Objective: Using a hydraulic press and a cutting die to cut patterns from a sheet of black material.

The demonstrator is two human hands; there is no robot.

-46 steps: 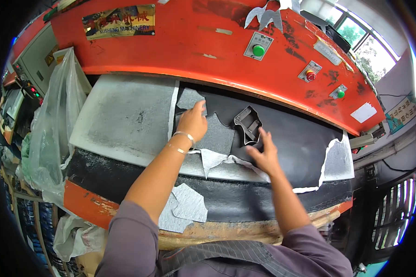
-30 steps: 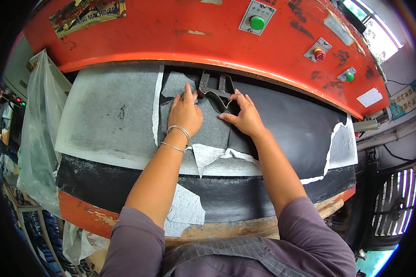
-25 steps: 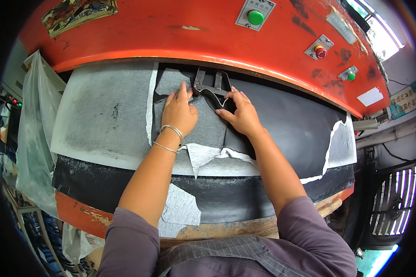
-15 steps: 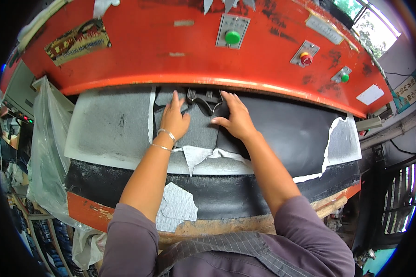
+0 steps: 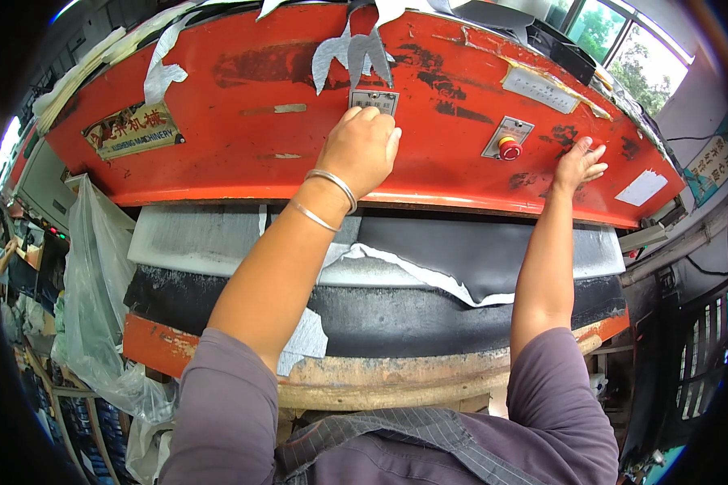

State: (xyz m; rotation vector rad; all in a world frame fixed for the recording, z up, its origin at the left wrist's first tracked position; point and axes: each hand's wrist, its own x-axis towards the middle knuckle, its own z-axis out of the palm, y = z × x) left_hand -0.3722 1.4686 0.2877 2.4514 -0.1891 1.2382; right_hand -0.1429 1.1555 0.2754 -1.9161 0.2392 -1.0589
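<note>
My left hand (image 5: 359, 151), with two silver bangles at the wrist, is closed like a fist against the metal control plate (image 5: 374, 100) on the red press front (image 5: 441, 166). It covers the spot where a green button showed earlier. My right hand (image 5: 579, 167) lies further right on the red front with fingers apart, over the other green button's place; that button is hidden too. Below the beam, a black sheet (image 5: 437, 246) with a torn white edge (image 5: 421, 274) lies on a whitish board (image 5: 194, 255). The dark metal cutting die from earlier is out of sight.
A red stop button (image 5: 510, 149) sits between my hands. Grey scraps (image 5: 351, 58) hang from the press top. A grey offcut (image 5: 306, 343) lies on the front ledge. Clear plastic sheeting (image 5: 97, 299) hangs at left; a wooden bar (image 5: 396, 394) runs along the front.
Both hands have left the sheet and the die and risen to the red front, the left onto the middle button's place, the right onto the far right one's. The view has tilted up.
</note>
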